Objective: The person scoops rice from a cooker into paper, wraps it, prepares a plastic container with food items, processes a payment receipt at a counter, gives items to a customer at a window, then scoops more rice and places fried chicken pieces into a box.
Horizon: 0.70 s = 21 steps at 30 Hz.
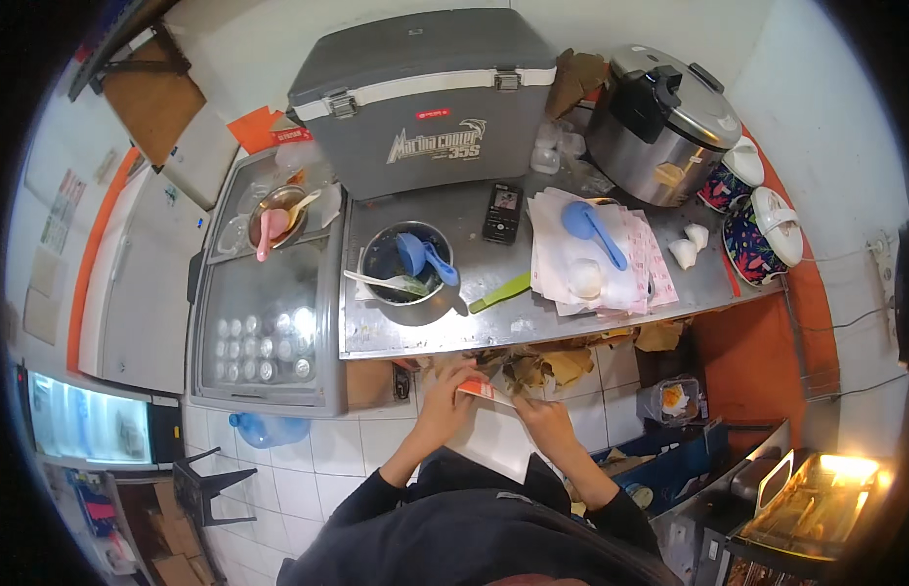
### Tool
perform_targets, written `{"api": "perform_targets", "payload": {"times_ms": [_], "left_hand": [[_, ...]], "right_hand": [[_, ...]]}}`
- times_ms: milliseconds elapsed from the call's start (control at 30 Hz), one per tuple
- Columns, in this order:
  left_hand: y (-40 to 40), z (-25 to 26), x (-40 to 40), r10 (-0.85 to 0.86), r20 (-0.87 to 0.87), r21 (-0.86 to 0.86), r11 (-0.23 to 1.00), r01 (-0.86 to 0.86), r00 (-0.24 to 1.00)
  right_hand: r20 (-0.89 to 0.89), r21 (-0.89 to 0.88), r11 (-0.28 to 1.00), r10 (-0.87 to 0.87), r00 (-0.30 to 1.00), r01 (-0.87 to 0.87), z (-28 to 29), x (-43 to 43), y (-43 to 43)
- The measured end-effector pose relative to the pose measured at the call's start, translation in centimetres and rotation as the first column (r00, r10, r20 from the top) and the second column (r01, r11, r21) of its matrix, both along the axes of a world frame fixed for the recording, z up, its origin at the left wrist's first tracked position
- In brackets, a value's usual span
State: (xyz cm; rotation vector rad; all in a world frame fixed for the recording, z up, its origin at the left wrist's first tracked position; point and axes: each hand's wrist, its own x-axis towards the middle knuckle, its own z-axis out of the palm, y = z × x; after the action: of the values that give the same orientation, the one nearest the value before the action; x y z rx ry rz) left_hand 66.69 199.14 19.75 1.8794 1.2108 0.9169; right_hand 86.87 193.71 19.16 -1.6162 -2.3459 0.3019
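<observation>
Between my hands, in front of my lap, is a white paperboard piece (491,439) with an orange-red printed strip along its top; it may be a partly folded food box. My left hand (447,403) grips its upper left edge, fingers over the orange-red part. My right hand (548,426) pinches the upper right edge. Beyond them stands a metal counter (381,333). On it are a metal bowl (365,264) with blue scoops (421,258) and a white spoon (377,280), a green-handled utensil (500,293), and stacked wrapping paper (557,220) under another blue scoop (593,231).
A grey cooler box (425,110), a phone (502,212), a large rice cooker (667,132) and patterned enamel pots (755,238) stand on the counter. At left are a glass-topped freezer (264,308) and a black stool (216,487). A lit glass display warmer (813,505) is close at right.
</observation>
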Motion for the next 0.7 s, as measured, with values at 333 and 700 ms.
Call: {"api": "perform_targets", "payload": {"times_ms": [333, 700], "left_hand": [[2.7, 0.9, -3.6, -0.305, -0.040, -0.330, 0.903, 0.275, 0.952], [12.6, 0.3, -0.5, -0.373, -0.103, -0.306, 0.894, 0.328, 0.922]], "right_hand": [[-0.149, -0.299, 0.857, -0.477, 0.866, 0.420, 4.3, 1.4, -0.8], [-0.382, -0.762, 0.640, -0.319, 0.867, -0.100, -0.2, 13.0, 14.2]]}}
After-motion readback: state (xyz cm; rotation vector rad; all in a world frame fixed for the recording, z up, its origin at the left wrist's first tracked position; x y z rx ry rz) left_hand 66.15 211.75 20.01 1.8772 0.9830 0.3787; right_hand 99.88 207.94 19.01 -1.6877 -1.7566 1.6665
